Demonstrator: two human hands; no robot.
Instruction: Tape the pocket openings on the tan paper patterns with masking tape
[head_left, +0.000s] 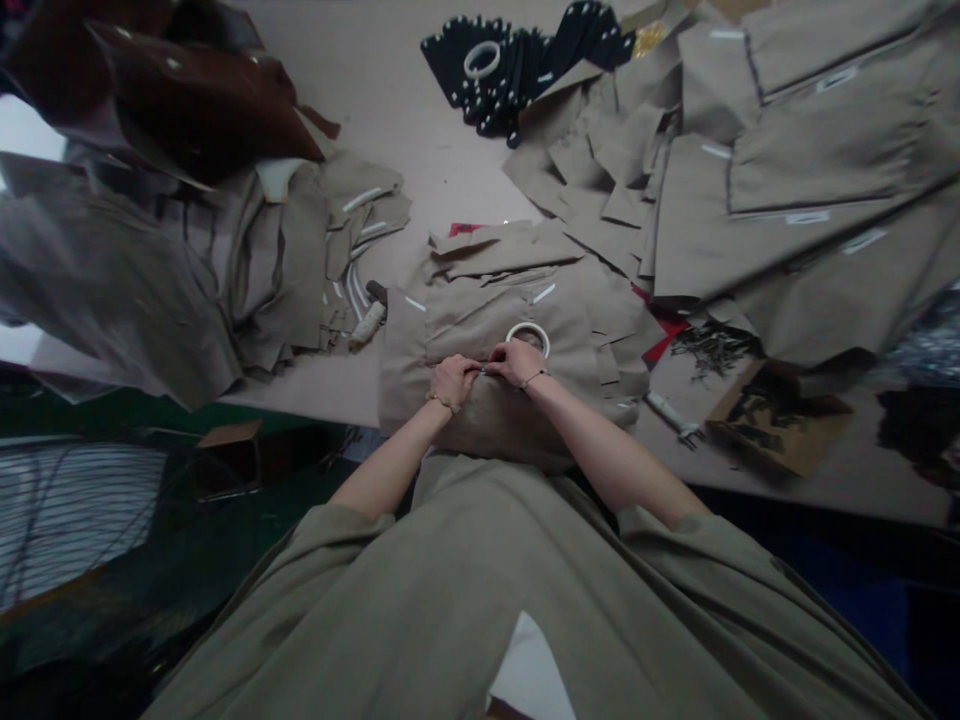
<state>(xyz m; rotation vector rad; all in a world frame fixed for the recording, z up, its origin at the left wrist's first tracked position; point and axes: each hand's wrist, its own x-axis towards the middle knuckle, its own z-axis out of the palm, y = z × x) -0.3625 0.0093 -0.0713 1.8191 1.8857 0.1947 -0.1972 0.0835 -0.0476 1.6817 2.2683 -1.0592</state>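
My left hand (453,380) and my right hand (517,362) meet over a stack of tan fabric (480,310) at the table's front edge. The fingertips of both are pinched together around a small dark item (483,371), too small to make out, at a fold of the cloth. A white tape roll (541,335) lies on the stack, partly behind my right hand. Short white strips mark the fabric above my hands.
Tan fabric piles lie left (285,270) and right (810,160), with brown sheets (202,100) at the upper left. Black dotted pieces (517,80) sit at the back. An open cardboard box (780,415) and a white marker-like tool (671,415) are at the right front.
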